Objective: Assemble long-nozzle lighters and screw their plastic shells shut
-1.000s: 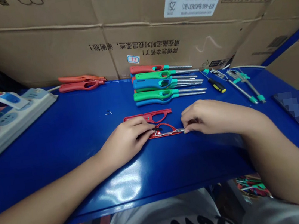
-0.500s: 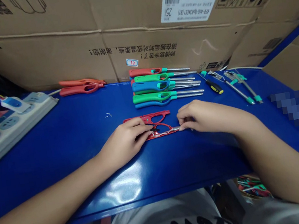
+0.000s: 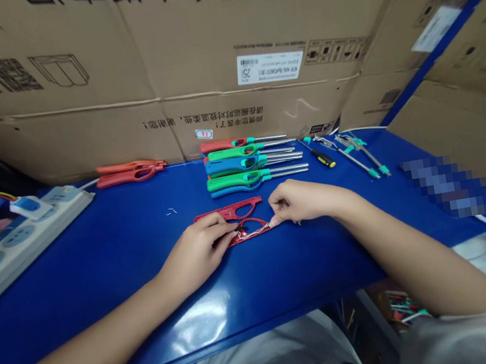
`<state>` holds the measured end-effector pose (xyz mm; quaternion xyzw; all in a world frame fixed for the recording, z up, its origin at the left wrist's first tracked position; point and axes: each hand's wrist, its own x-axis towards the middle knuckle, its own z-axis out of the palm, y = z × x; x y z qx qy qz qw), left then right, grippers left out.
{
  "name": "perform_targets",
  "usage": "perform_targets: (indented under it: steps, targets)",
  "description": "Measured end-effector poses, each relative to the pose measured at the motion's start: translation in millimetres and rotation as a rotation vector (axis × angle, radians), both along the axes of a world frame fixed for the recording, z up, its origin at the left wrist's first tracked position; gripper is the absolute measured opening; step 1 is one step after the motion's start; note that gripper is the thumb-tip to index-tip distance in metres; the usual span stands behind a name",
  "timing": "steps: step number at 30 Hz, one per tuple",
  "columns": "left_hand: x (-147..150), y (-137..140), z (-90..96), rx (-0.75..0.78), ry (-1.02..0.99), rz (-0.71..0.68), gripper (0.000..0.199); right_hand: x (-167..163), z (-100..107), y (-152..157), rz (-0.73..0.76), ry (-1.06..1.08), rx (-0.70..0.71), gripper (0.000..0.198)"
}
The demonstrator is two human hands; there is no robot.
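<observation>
An opened red lighter shell half (image 3: pixel 256 236) lies on the blue table, with a white wire (image 3: pixel 257 230) running along its inside. The thumb and fingers of my left hand (image 3: pixel 202 244) are closed on the shell's left part, beside a small dark piece at the grip opening. At the shell's narrow right end, my right hand (image 3: pixel 299 201) pinches the end of the wire; its fingertips cover that spot. The other red shell half (image 3: pixel 247 208) lies just behind, partly behind my left hand.
Several long-necked lighters (image 3: pixel 240 165) lie stacked at the back. Two red-orange shells (image 3: pixel 131 176) lie left of them. A screwdriver (image 3: pixel 323 157) and metal tubes with teal ends (image 3: pixel 359 160) lie right. Small pins (image 3: pixel 171 211) and a power strip (image 3: pixel 25 238) are left. Cardboard (image 3: pixel 187 61) stands behind.
The head view has tilted up, so the table things sit lower and further left. My right fingers have moved in over the shell's right end, covering the silvery piece there. My left hand keeps its grip.
</observation>
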<state>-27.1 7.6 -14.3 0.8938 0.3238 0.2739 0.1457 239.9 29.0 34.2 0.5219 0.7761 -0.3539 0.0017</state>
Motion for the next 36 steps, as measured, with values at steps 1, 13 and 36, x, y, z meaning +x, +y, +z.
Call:
perform_targets:
  steps: [1, 13, 36]
  targets:
    - [0, 0, 0.2, 0.003, 0.002, 0.001, 0.021, 0, 0, 0, -0.013, 0.009, -0.007, 0.036]
    - [-1, 1, 0.8, 0.027, 0.018, -0.008, 0.021, -3, 10, -13, 0.248, 0.102, 0.286, 0.011]
    - [-2, -1, 2.1, 0.006, -0.025, -0.01, 0.018, -18, 0, -23, 0.351, 0.054, 0.382, 0.021]
